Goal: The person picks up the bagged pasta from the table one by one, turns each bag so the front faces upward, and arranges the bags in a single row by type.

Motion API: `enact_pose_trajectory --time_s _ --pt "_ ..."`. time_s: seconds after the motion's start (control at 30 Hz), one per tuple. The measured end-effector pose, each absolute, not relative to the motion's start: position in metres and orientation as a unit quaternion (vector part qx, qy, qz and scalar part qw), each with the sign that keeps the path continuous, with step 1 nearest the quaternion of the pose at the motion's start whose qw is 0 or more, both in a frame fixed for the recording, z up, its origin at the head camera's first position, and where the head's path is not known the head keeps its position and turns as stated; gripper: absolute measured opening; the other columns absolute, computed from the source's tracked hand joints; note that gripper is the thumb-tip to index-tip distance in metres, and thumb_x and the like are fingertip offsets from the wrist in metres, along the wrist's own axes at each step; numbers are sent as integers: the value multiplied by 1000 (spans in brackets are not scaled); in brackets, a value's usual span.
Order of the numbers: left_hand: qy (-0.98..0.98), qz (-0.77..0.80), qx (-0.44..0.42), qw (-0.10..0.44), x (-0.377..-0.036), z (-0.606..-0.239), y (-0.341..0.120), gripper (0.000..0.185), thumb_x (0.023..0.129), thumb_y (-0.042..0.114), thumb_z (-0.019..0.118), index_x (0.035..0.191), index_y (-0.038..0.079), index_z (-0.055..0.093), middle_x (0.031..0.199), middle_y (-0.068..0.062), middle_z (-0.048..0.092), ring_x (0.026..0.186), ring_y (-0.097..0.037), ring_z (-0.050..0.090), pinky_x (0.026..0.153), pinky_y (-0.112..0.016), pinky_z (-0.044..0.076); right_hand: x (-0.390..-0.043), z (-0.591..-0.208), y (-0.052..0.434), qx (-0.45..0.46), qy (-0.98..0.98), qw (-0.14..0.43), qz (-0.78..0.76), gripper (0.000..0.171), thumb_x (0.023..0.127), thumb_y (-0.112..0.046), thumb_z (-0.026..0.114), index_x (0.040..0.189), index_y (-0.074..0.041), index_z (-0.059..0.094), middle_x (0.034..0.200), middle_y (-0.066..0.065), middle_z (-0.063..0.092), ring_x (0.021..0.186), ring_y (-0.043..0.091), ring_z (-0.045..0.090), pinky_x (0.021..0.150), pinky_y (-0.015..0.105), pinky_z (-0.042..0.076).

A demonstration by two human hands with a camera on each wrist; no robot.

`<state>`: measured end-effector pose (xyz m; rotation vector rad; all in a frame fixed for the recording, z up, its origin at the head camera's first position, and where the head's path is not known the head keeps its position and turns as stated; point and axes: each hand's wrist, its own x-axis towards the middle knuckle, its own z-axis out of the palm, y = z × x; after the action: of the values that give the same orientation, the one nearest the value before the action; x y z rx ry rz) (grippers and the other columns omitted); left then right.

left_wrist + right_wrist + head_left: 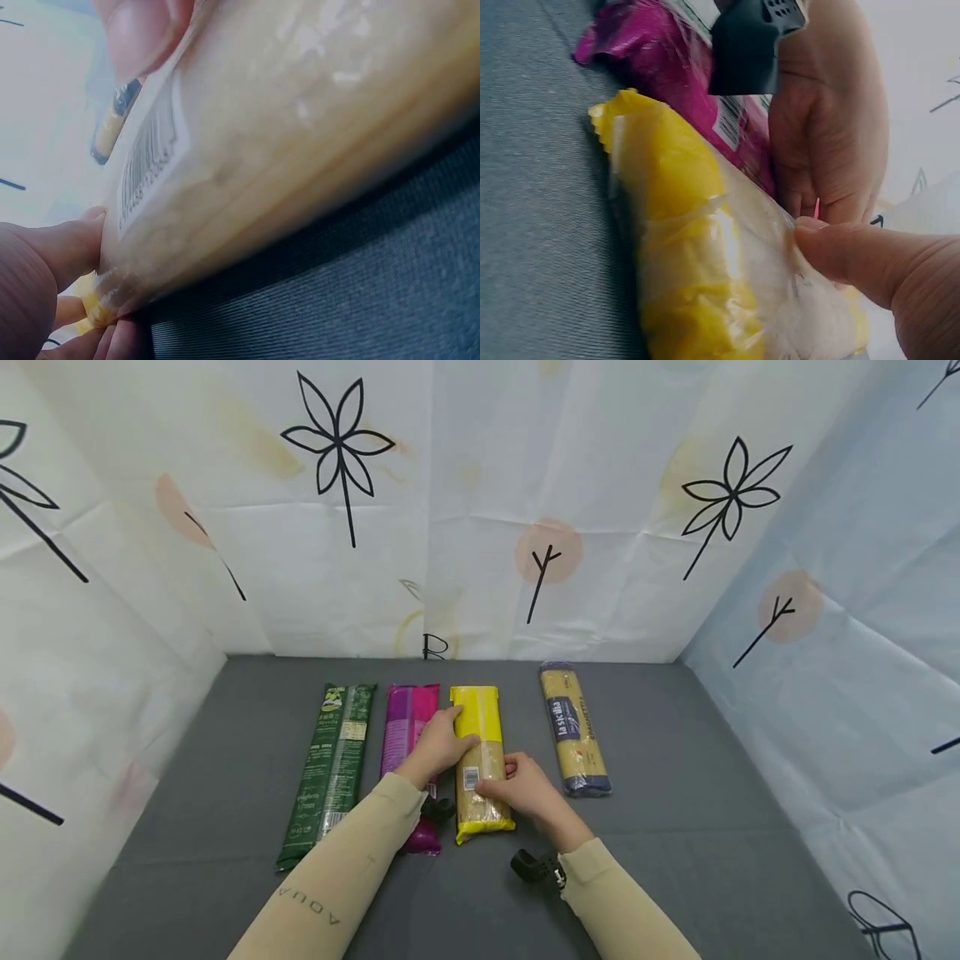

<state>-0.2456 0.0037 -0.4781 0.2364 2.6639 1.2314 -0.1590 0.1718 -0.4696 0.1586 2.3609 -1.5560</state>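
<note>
A flat pack of spaghetti [477, 714] with yellow ends and a clear, barcoded middle lies lengthwise between both hands. My left hand [437, 745] grips its left side, thumb over the top face. The right hand [531, 789] pinches the lower right side; its thumb [847, 251] presses the clear film in the right wrist view. Up close in the left wrist view, the pack [225, 157] fills much of the picture. Whether its underside touches the table cannot be seen. Beneath the left wrist is a magenta pack [399, 735], partly covered by that hand and forearm.
A dark green spaghetti pack [330, 768] lies at the left, its lower edge partly behind the left sleeve. To the right, a tan and blue spaghetti pack [573, 727] lies slightly slanted. Patterned white cloth [480, 593] walls in the grey table [675, 860].
</note>
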Motion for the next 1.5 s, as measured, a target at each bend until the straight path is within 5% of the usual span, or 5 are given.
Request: enact_pose_trajectory --time_s 0.87,1.23,1.5 --pt "910 401 56 92 -240 -474 10 67 91 28 69 145 2 40 141 -21 46 124 -35 49 104 -48 38 -165 -456 155 92 836 139 -523 48 84 -22 75 112 6 47 95 17 58 73 24 64 61 35 57" --pt "899 421 53 111 -236 -465 10 65 92 26 67 147 6 38 143 -18 45 124 -34 49 103 -49 39 -161 -463 152 33 827 126 -547 50 86 -21 73 118 0 42 104 16 55 81 23 62 66 36 56" --pt "866 488 56 93 -240 -462 6 67 92 27 68 148 7 37 143 -18 44 121 -32 51 99 -47 43 -164 -474 157 14 747 122 -653 60 92 -15 66 137 -8 27 128 19 46 90 26 64 72 41 57"
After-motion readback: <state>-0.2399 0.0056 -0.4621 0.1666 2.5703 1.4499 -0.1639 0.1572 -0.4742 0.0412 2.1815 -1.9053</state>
